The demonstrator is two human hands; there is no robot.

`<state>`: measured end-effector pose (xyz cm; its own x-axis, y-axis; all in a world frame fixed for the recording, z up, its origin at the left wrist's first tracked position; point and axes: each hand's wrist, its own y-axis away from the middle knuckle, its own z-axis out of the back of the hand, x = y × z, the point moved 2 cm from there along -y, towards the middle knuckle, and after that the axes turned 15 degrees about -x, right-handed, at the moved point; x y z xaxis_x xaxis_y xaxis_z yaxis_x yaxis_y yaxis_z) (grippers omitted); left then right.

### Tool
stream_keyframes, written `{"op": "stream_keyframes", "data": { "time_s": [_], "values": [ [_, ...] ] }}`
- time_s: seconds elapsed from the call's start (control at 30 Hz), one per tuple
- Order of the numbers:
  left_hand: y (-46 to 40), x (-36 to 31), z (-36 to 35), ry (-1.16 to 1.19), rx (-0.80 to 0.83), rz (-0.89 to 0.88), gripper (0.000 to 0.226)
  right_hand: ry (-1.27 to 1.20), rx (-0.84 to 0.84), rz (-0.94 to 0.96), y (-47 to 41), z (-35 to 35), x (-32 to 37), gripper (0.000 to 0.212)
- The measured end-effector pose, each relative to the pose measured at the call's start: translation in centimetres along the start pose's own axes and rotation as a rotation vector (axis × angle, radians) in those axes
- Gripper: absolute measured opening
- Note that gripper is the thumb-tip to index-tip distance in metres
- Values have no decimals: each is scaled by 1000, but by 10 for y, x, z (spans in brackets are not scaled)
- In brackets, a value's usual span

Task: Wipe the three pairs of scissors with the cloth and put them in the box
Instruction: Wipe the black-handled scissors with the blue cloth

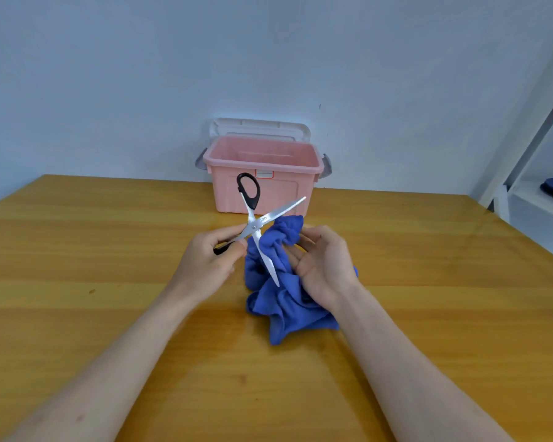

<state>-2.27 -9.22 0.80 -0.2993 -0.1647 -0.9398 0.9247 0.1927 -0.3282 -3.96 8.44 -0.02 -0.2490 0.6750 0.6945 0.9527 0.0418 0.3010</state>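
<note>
my left hand [209,255] has its fingers curled round one black handle of the scissors [258,224], held up over the worktop [77,250] just in front of the box [262,177]. blades splayed wide in an x: one points up-right toward the box, the other down into the cloth [284,282]. the second handle loop stands free above.

my right hand [321,266] lies palm-up with fingers loosely curled into the bunched cloth, holding it against the lower blade; how firm that hold is, i cannot tell.

handling, as i judge it: scissors light, rigid, steel slick, edges and tips sharp. keep hold of the handle only and wipe from pivot out to tip, cloth between skin and edge. cloth soft, limp, will snag on the point if dragged the wrong way.

box open, lid tipped back against the wall, nothing between it and my hands. rim stands fairly high, so the scissors go over and down, better closed first. worktop edges well away on both sides. no other scissors in sight; i cannot see the floor of the box.
</note>
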Motion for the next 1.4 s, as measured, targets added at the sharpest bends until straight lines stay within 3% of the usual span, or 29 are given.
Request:
{"op": "stream_keyframes", "data": {
  "time_s": [0.1, 0.2, 0.3, 0.47, 0.6, 0.73, 0.97, 1.4],
  "values": [
    [0, 2, 0, -31, -16, 7, 50, 89, 29, 40, 0, -2, -6, 18],
    [4, -2, -3, -59, 21, -13, 51, 258, 14, 209, 2, -4, -10, 17],
    [8, -4, -7, -52, 57, -20, 35, 401, -21, 310, 2, -4, -14, 10],
    [11, 3, -11, -71, 93, -15, 35, 472, 26, 239, 5, -7, -19, 29],
    [17, -6, -15, -106, 116, -96, 39, 432, 27, 225, 6, -7, -19, 27],
    [13, -4, -15, -83, 125, -60, 42, 356, -22, 207, 5, -6, -20, 27],
    [12, -7, -11, -49, 67, -19, 40, 423, 95, 141, 1, -7, -16, 14],
    [10, -11, -6, -78, 20, -57, 31, 821, 209, 403, 0, 4, -5, 23]
  ]
}}
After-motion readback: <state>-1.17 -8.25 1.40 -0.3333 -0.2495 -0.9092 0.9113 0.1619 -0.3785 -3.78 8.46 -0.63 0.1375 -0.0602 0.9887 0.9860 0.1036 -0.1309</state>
